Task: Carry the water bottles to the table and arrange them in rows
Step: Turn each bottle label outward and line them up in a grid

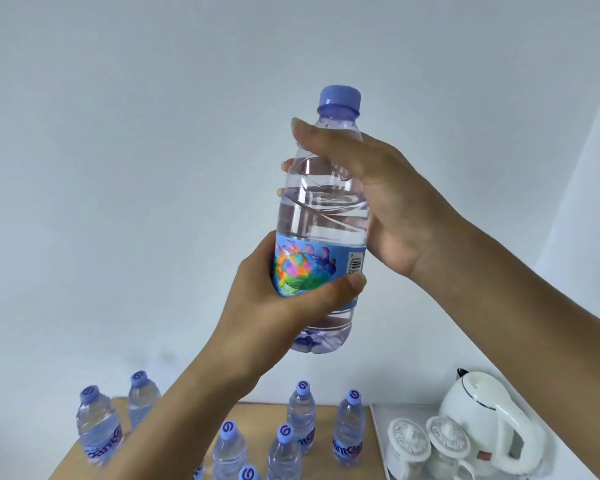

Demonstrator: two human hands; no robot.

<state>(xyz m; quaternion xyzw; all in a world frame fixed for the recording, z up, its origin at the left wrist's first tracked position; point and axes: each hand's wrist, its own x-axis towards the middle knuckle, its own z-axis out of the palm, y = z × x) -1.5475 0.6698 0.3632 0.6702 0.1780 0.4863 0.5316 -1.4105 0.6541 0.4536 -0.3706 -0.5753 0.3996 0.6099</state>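
Note:
I hold one clear water bottle (323, 209) with a purple cap and a colourful label upright in the air, high above the table. My left hand (274, 306) grips its lower part around the label. My right hand (388, 202) wraps its upper part just below the neck, thumb in front. Several more water bottles (349, 427) with purple caps stand upright on the wooden table (364, 455) below, in loose rows; my left forearm hides part of them.
A white tray (378, 431) sits on the table's right side with a white electric kettle (485, 424) and two lidded white cups (409, 445). A plain pale wall stands behind the table.

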